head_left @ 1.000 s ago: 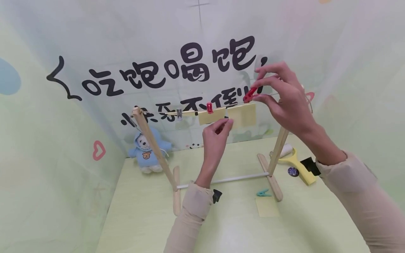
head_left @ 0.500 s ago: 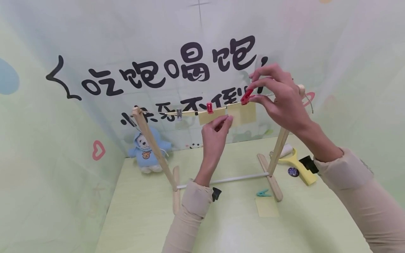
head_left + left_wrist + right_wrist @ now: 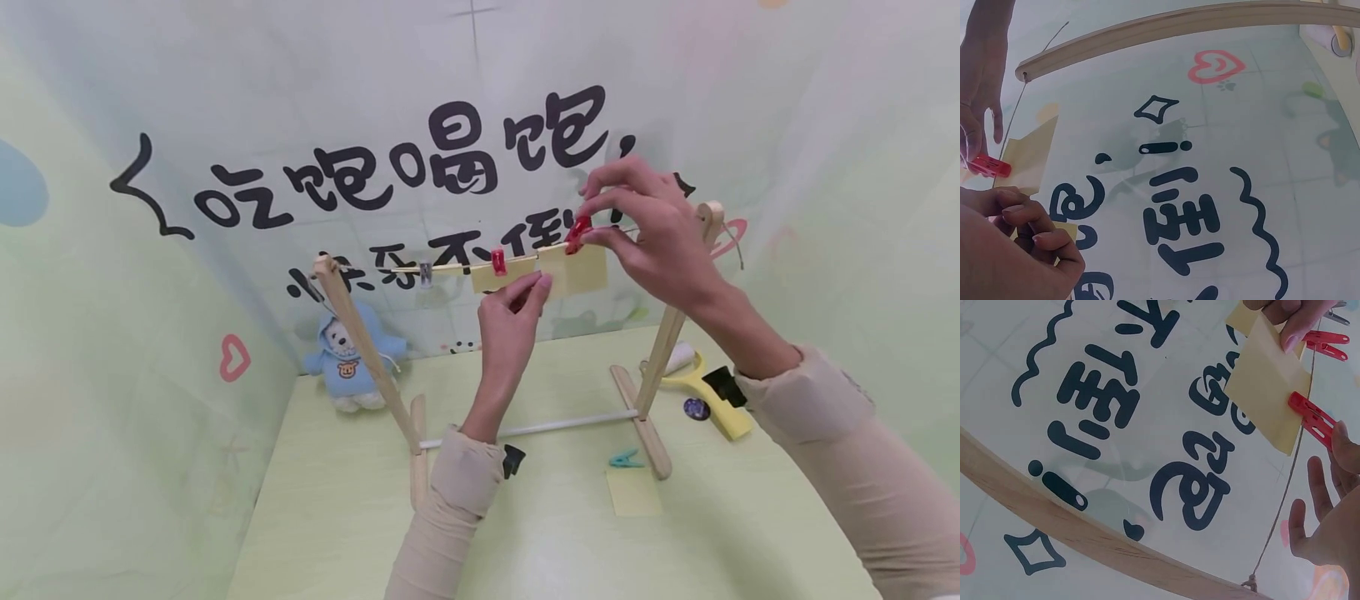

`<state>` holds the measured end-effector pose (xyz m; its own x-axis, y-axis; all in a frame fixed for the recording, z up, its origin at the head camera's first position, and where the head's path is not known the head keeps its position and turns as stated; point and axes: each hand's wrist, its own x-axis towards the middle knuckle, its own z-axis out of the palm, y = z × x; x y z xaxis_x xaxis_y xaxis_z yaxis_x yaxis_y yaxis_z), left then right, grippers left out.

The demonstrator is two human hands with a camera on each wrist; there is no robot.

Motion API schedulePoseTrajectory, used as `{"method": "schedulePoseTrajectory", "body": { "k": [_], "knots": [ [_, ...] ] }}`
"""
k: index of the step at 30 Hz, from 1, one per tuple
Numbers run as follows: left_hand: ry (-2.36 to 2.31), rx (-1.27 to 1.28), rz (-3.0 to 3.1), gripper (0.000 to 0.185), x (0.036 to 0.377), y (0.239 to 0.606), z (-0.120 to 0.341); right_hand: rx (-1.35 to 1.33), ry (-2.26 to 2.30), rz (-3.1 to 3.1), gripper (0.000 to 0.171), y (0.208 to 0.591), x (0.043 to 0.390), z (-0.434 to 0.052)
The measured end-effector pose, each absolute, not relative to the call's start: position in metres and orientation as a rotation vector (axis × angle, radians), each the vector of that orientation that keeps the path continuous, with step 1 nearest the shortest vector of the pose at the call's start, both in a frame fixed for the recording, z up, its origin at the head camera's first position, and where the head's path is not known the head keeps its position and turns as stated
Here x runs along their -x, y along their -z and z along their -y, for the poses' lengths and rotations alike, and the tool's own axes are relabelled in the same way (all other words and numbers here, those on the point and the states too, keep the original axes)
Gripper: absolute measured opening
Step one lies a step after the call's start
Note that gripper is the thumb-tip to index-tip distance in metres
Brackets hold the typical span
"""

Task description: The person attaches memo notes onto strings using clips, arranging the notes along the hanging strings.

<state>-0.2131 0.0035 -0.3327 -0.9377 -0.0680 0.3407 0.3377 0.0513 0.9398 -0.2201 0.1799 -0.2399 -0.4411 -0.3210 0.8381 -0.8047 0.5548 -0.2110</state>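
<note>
My left hand (image 3: 507, 342) pinches the lower left corner of a pale yellow paper note (image 3: 585, 271) and holds it up against a thin string (image 3: 1282, 497). A red clothespin (image 3: 576, 235) is between the thumb and fingers of my right hand (image 3: 667, 237). Seen from the right wrist, the clothespin's front end (image 3: 1297, 402) overlaps the note's top edge at the string; whether it bites is unclear. Left of this note, a second yellow note (image 3: 486, 279) hangs under another red clothespin (image 3: 498, 262). A grey clothespin (image 3: 426, 273) sits farther left on the string.
Two wooden posts (image 3: 360, 333) carry the string, joined low down by a white rod (image 3: 570, 422). On the table lie a teal clothespin (image 3: 625, 459), a yellow note (image 3: 633, 492), a yellow-handled roller (image 3: 712, 400) and a dark round object (image 3: 696, 408). A plush toy (image 3: 351, 362) sits behind the left post.
My right hand has shifted left with the red clothespin, bringing it down onto the note's top edge nearer its middle. My left hand stays at the note's corner, almost still.
</note>
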Motion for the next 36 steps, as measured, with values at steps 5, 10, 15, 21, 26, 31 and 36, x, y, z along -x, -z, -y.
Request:
{"method": "schedulePoseTrajectory", "body": {
  "k": [5, 10, 15, 21, 26, 31, 36],
  "knots": [
    [1.956, 0.270, 2.048, 0.024, 0.214, 0.331, -0.005, -0.900, -0.800, 2.033, 0.018, 0.241, 0.221, -0.178],
    [1.940, 0.274, 2.055, 0.023, 0.215, 0.329, -0.006, -0.906, -0.783, 2.078, 0.027, 0.242, 0.223, -0.183],
    [1.931, 0.277, 2.049, 0.023, 0.216, 0.330, -0.006, -0.932, -0.798, 2.071, 0.035, 0.241, 0.223, -0.185],
    [1.959, 0.281, 2.037, 0.023, 0.216, 0.329, -0.006, -0.964, -0.782, 2.115, 0.046, 0.241, 0.221, -0.189],
    [1.967, 0.280, 2.044, 0.024, 0.216, 0.330, -0.006, -0.936, -0.720, 2.124, 0.057, 0.241, 0.208, -0.192],
    [1.980, 0.278, 2.038, 0.025, 0.216, 0.335, -0.008, -0.866, -0.710, 2.036, 0.044, 0.252, 0.173, -0.198],
    [1.943, 0.278, 2.038, 0.025, 0.217, 0.338, -0.008, -0.846, -0.801, 1.994, 0.055, 0.273, 0.144, -0.207]
  ]
}}
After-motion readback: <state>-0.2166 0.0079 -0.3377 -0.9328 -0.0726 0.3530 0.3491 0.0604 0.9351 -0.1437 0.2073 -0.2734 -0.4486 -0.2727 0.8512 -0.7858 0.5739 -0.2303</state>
